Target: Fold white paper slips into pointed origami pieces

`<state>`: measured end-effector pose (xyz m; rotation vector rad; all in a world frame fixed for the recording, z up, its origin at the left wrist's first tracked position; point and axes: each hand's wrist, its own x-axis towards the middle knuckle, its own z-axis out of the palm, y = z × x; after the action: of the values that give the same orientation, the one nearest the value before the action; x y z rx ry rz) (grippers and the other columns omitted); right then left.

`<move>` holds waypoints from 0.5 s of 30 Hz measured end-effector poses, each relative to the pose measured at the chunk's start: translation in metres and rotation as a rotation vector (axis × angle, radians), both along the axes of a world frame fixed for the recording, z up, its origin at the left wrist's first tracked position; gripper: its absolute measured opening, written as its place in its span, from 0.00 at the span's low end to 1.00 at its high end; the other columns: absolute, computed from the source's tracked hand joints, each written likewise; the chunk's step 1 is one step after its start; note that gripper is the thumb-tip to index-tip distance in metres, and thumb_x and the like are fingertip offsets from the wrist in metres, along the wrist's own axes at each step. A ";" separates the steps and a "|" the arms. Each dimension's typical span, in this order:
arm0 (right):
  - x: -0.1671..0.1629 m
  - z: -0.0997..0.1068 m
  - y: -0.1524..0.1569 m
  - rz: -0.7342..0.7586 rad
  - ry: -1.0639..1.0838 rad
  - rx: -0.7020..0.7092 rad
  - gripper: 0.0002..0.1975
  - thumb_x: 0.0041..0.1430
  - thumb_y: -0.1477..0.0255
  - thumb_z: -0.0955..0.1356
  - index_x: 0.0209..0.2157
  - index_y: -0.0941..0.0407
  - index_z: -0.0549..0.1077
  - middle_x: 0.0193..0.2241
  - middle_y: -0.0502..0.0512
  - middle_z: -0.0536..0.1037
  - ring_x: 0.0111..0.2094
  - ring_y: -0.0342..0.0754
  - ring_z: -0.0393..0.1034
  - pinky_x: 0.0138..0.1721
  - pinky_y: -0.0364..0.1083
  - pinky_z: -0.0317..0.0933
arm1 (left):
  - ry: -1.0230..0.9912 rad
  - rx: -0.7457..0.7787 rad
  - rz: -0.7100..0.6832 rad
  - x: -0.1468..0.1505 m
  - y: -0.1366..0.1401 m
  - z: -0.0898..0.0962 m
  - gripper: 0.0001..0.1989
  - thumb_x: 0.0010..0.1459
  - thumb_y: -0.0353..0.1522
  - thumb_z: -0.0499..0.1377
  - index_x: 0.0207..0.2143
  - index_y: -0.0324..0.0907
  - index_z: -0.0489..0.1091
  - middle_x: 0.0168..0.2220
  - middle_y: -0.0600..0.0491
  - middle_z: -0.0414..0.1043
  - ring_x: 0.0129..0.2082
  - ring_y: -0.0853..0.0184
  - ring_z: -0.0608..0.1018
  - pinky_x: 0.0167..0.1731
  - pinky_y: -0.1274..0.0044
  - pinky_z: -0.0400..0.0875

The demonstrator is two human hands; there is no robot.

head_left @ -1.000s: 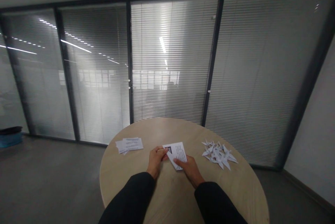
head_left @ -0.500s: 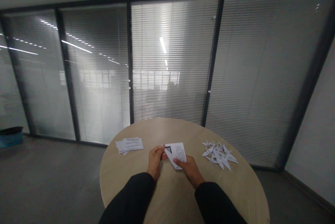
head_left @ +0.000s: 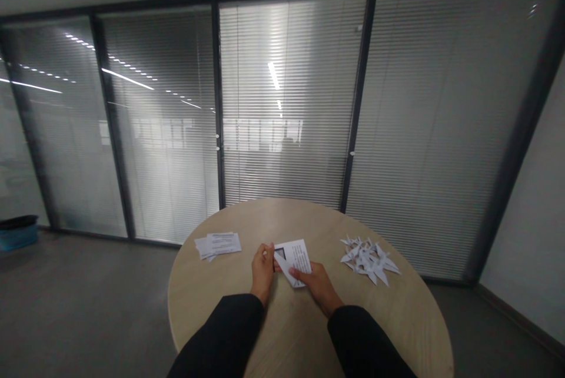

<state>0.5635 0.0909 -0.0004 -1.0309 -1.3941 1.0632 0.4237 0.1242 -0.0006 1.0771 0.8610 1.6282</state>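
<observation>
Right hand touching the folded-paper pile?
Apart. The head view shows wood tabletop between the right hand and the folded-paper pile; that hand grips the printed sheet.

Behind the round table (head_left: 194, 289), dark frames (head_left: 216, 101) hold glass panels (head_left: 441, 131) with lowered blinds (head_left: 286, 181), brightest directly beyond it; strip lights (head_left: 128, 79) gleam leftward of it. Grey floor (head_left: 110, 289) flanks it, a blue container (head_left: 18, 238) well to its left, a pale wall (head_left: 529, 242) to its right
</observation>
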 end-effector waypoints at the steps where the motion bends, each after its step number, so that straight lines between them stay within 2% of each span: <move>1: 0.000 0.000 0.000 0.000 0.001 -0.002 0.28 0.38 0.54 0.74 0.36 0.62 0.79 0.35 0.64 0.81 0.38 0.61 0.74 0.41 0.56 0.67 | 0.013 0.006 0.007 0.000 0.001 -0.001 0.24 0.43 0.52 0.59 0.22 0.43 0.57 0.15 0.60 0.65 0.13 0.71 0.70 0.13 0.80 0.65; 7: 0.002 -0.007 0.006 0.005 0.002 0.020 0.27 0.39 0.56 0.74 0.37 0.62 0.78 0.36 0.65 0.80 0.39 0.60 0.75 0.42 0.55 0.66 | 0.031 0.001 0.000 -0.001 0.003 -0.004 0.24 0.44 0.53 0.59 0.23 0.43 0.58 0.17 0.58 0.68 0.15 0.69 0.72 0.15 0.78 0.68; 10: 0.004 -0.012 0.009 -0.030 -0.005 0.026 0.26 0.39 0.57 0.75 0.36 0.62 0.78 0.35 0.64 0.81 0.37 0.59 0.75 0.41 0.55 0.67 | -0.007 -0.038 -0.101 -0.003 -0.001 0.001 0.23 0.44 0.52 0.60 0.25 0.42 0.60 0.21 0.55 0.72 0.18 0.67 0.75 0.18 0.77 0.70; 15: 0.006 -0.015 0.011 -0.105 0.019 0.025 0.26 0.37 0.56 0.75 0.34 0.62 0.78 0.34 0.64 0.81 0.36 0.59 0.75 0.39 0.54 0.67 | 0.010 -0.065 -0.272 -0.004 -0.008 0.006 0.23 0.45 0.49 0.62 0.30 0.38 0.69 0.25 0.50 0.75 0.24 0.65 0.77 0.27 0.75 0.72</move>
<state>0.5698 0.1017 -0.0149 -1.0617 -1.3204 0.9733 0.4196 0.1166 0.0049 1.1062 0.7336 1.3610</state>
